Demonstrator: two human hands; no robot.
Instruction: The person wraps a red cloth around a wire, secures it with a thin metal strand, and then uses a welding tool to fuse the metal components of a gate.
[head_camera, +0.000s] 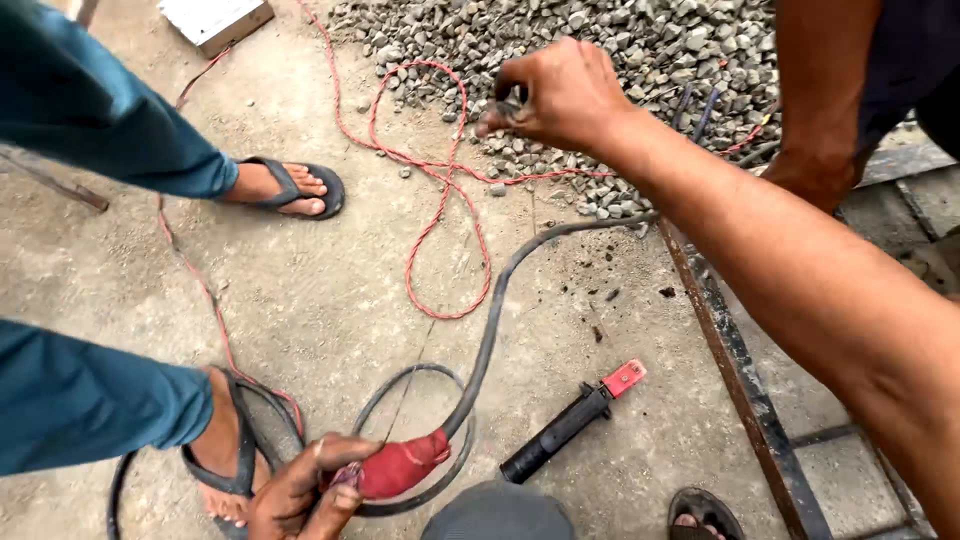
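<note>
My left hand (300, 492) is at the bottom edge, closed around a red-wrapped welding holder (403, 464) joined to a black cable (489, 330). A thin rod (410, 385) rises from the holder. My right hand (553, 92) reaches far out over the edge of a gravel pile (620, 40). Its fingertips are pinched on a small dark piece (505, 108), too small to identify. Between the hands, a black-handled tool with a red tip (572, 424) lies on the concrete.
Another person's legs in teal trousers, wearing flip-flops (295, 188), stand at the left, one foot (228, 462) beside my left hand. A third person's arm (815, 110) is at the top right. A red wire (440, 195) loops across the floor. A rusty steel frame (742, 372) runs on the right. A white box (215, 20) sits at the top.
</note>
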